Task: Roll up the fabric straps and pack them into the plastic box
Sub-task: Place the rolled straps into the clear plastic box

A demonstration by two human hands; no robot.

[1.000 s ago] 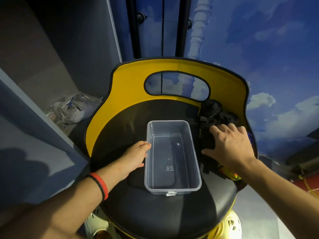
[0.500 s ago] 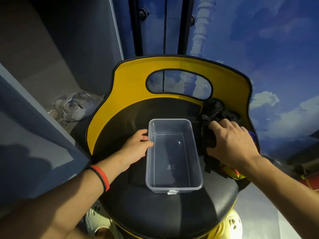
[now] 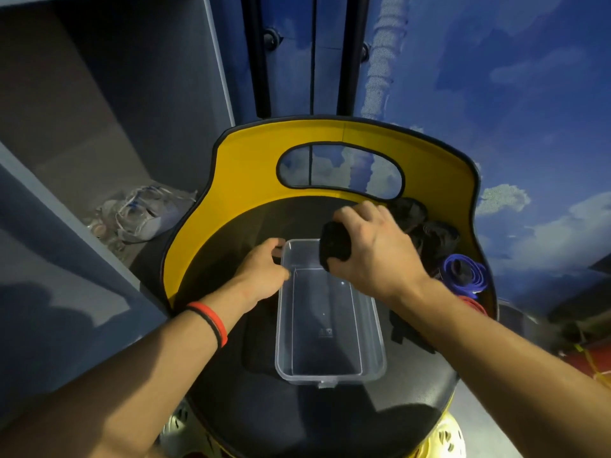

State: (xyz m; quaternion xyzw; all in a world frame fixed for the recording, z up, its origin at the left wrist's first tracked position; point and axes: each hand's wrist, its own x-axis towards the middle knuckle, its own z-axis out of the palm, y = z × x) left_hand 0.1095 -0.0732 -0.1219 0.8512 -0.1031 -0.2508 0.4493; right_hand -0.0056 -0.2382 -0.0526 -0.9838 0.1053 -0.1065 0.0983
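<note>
A clear plastic box (image 3: 377,368) stands empty on the black seat of a chair. My right hand (image 3: 370,249) grips a rolled black strap (image 3: 334,244) above the box's far end. My left hand (image 3: 264,266) holds the box's far left corner, fingers curled at the rim. More black straps (image 3: 429,233) lie heaped on the seat at the right, with a rolled blue strap (image 3: 469,276) and a red one (image 3: 471,304) beside them. A loose black strap (image 3: 401,328) trails along the box's right side.
The chair has a yellow backrest (image 3: 251,166) with an oval cut-out, curving round the seat's far side. Grey shoes (image 3: 145,216) lie on the floor to the left, by a grey partition (image 3: 59,292). A blue cloud-painted wall (image 3: 496,94) rises behind.
My right hand has lifted a black strap roll from the heap and carried it left, over the box's far end. My left hand has slid up to the box's far left corner.
</note>
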